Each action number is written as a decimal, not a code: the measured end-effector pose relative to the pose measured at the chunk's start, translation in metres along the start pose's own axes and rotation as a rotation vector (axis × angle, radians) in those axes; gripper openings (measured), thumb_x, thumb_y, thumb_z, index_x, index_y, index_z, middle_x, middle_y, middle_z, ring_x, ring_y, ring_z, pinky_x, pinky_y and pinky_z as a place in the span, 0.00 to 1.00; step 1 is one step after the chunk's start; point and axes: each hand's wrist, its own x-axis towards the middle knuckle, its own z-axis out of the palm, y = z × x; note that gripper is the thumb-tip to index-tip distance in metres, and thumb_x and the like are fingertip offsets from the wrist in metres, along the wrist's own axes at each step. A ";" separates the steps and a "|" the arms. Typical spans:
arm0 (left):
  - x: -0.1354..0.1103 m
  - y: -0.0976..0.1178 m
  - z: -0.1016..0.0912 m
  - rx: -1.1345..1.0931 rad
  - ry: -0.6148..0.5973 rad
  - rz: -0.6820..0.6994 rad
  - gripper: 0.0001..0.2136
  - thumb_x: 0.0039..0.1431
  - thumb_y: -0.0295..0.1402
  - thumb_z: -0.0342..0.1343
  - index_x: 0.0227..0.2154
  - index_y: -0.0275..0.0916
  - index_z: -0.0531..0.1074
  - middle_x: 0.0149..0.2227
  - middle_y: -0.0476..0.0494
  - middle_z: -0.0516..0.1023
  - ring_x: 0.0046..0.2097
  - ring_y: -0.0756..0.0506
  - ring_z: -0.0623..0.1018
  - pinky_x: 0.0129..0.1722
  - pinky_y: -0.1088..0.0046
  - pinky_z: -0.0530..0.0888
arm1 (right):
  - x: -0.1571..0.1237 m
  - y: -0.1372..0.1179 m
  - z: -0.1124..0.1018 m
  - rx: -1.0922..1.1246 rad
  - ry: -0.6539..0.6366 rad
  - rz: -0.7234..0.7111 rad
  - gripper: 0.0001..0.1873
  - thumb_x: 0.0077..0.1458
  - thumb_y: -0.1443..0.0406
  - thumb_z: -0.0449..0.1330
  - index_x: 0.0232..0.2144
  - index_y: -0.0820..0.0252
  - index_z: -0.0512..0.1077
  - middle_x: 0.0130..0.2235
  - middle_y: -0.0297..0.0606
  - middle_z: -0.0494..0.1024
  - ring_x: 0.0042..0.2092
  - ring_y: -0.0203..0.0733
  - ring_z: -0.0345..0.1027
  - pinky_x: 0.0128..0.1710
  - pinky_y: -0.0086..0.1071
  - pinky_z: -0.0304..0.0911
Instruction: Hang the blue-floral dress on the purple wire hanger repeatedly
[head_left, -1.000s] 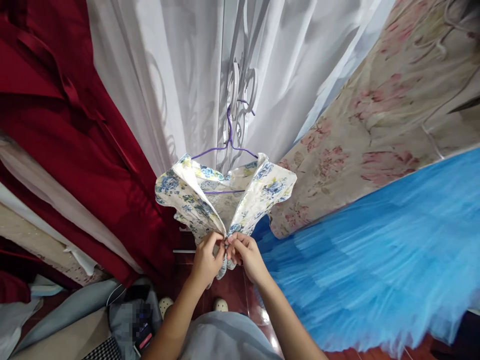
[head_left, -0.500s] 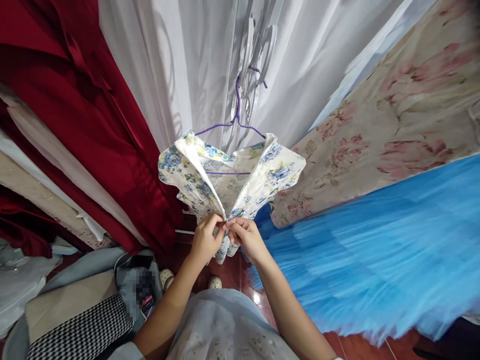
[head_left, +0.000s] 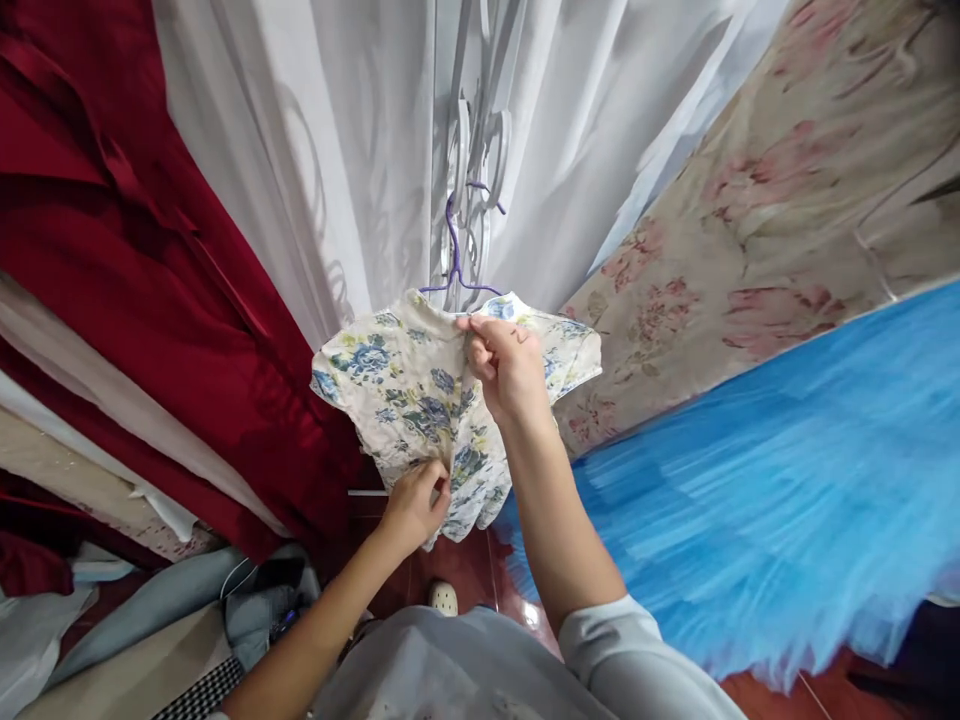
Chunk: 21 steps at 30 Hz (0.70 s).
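Right hand [head_left: 508, 365] pinches dress [head_left: 405, 390] neckline just under hanger [head_left: 454, 262]; left hand [head_left: 415, 502] grips hem below.

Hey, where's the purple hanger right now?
Top centre of the head view: the purple hanger hangs against the white curtain, inside the floral dress, just above the right hand.

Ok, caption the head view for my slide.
Left hand pinches floral dress hem; right hand grips its neckline at purple hanger.

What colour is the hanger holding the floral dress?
Purple: the hanger shows in the head view, above the dress.
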 end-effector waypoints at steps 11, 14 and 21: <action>0.145 0.055 -0.147 0.050 0.263 0.426 0.12 0.70 0.36 0.47 0.42 0.37 0.73 0.32 0.48 0.75 0.38 0.48 0.75 0.43 0.70 0.71 | -0.020 0.002 0.002 -0.223 -0.030 -0.094 0.12 0.57 0.60 0.60 0.24 0.59 0.70 0.15 0.24 0.57 0.17 0.28 0.46 0.18 0.26 0.42; 0.160 0.066 -0.154 0.069 0.333 0.486 0.11 0.69 0.34 0.49 0.34 0.36 0.73 0.32 0.49 0.75 0.38 0.49 0.75 0.42 0.70 0.70 | -0.018 0.011 -0.001 -0.368 0.030 -0.152 0.12 0.56 0.60 0.61 0.24 0.60 0.69 0.18 0.25 0.58 0.20 0.29 0.47 0.20 0.26 0.42; 0.153 -0.030 -0.187 -0.457 1.028 0.018 0.11 0.70 0.33 0.49 0.32 0.32 0.67 0.26 0.54 0.66 0.31 0.56 0.68 0.35 0.80 0.67 | -0.042 0.058 -0.010 -0.413 -0.045 0.004 0.14 0.55 0.60 0.60 0.20 0.59 0.65 0.17 0.25 0.58 0.19 0.29 0.47 0.20 0.27 0.42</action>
